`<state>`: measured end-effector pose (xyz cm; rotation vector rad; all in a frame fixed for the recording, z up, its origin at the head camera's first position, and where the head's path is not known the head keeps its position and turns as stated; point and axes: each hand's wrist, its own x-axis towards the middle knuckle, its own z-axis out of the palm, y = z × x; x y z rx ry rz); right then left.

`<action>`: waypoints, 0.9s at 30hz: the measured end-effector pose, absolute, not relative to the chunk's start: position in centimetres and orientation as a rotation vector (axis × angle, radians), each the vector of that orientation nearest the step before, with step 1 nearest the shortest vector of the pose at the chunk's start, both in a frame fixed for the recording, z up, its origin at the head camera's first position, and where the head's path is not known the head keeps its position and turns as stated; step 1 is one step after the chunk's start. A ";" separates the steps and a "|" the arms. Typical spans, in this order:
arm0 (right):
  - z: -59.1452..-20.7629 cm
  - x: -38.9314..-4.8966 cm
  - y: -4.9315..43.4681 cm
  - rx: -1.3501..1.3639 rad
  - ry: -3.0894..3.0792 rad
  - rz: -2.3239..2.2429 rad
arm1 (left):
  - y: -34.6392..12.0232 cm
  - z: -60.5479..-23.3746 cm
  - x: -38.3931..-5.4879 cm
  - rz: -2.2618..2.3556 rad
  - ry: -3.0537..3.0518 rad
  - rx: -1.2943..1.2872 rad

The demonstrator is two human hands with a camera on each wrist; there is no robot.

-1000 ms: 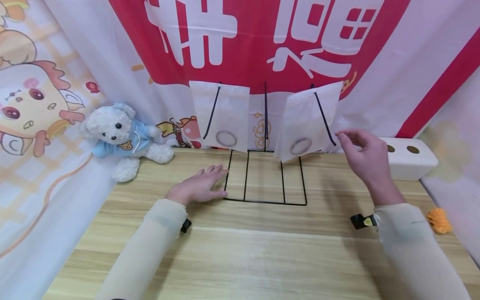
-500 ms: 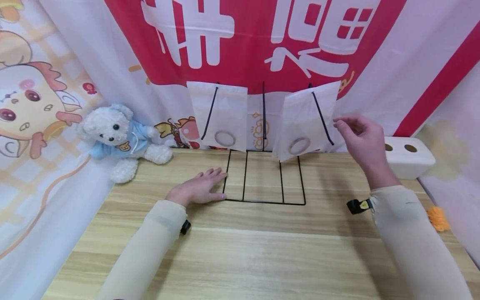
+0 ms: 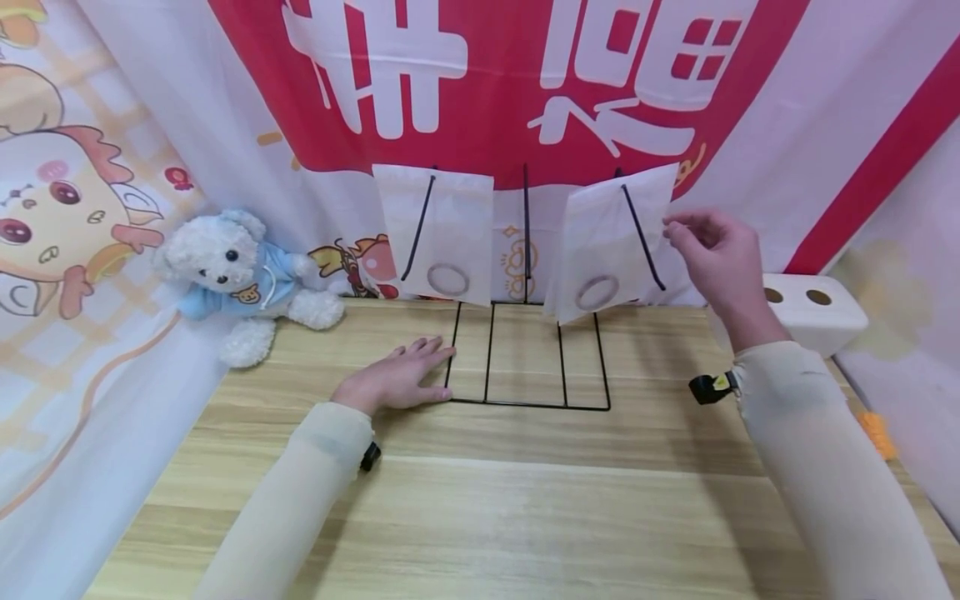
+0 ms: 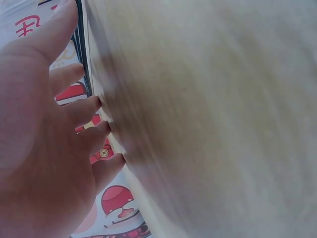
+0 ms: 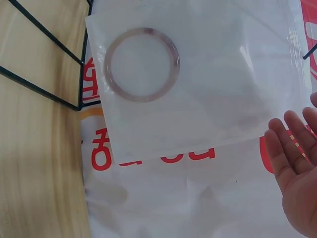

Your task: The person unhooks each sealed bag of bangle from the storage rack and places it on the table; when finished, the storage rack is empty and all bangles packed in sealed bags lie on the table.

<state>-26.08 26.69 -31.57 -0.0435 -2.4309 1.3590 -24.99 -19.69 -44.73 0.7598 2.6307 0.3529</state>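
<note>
Bags [image 3: 459, 225] hang on the rack's [image 3: 528, 405] outer hooks [image 3: 420, 222], so those look done; middle hook [image 3: 527, 225] bare. Left hand [image 3: 397, 375] spread, empty, at rack base. Right hand [image 3: 716, 258], fingers loosely straight, grips nothing visible beside right bag [image 3: 603, 242]; contact cannot be told.

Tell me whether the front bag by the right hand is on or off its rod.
On: the black rod pokes through the bag near its top edge.

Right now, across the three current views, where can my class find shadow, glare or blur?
Head view: a soft shadow beside the right sleeve, a pale sheen on the tabletop; left wrist view: the tabletop looks soft and smeared, darker near the left hand; right wrist view: whitish glints on the bag.
</note>
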 end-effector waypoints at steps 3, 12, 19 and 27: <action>-31.5 -26.5 26.8 -0.053 -2.425 1.372 | -19.7 -44.8 -24.9 0.351 2.630 0.759; -31.0 -28.1 27.9 -0.092 -2.438 1.396 | -19.6 -44.7 -25.0 0.354 2.626 0.752; -30.6 -29.2 28.7 -0.114 -2.393 1.476 | -19.5 -44.6 -25.1 0.362 2.619 0.744; -29.3 -30.2 28.8 -0.136 -2.387 1.547 | -19.6 -44.5 -25.0 0.365 2.616 0.739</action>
